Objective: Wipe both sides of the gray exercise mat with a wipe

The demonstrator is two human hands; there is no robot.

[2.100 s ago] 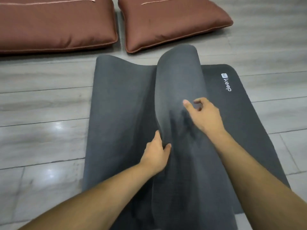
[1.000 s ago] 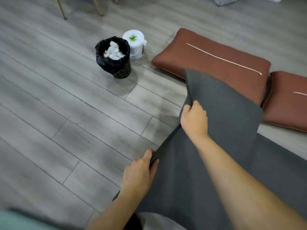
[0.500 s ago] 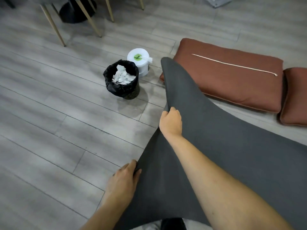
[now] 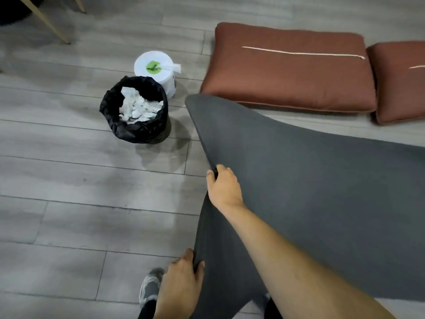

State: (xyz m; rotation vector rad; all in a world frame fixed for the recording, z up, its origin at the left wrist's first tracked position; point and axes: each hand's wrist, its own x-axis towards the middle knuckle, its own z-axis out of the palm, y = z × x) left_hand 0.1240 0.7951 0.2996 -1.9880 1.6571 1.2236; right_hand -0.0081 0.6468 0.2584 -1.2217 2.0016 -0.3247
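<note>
The gray exercise mat (image 4: 310, 180) is lifted along its left long edge and drapes down to the right across the wooden floor. My right hand (image 4: 224, 187) grips that raised edge about halfway along, fingers curled over it. Lower down, my left hand (image 4: 181, 284) grips the same edge near my body. The mat's far corner (image 4: 195, 104) hangs in the air near the bin. A white tub of wipes (image 4: 158, 72) with a green lid spot stands on the floor beyond, one wipe sticking out of its top. Neither hand holds a wipe.
A small bin with a black liner (image 4: 138, 111), holding crumpled white wipes, stands left of the mat's raised corner. Two brown cushions (image 4: 287, 70) (image 4: 400, 81) lie beyond the mat. Chair legs (image 4: 46, 21) stand at the top left. My grey shoe (image 4: 150, 286) is by my left hand.
Both hands took hold of the mat's edge and swung it up and over to the left. In the last half second the raised corner has dropped lower and my view has shifted down.
</note>
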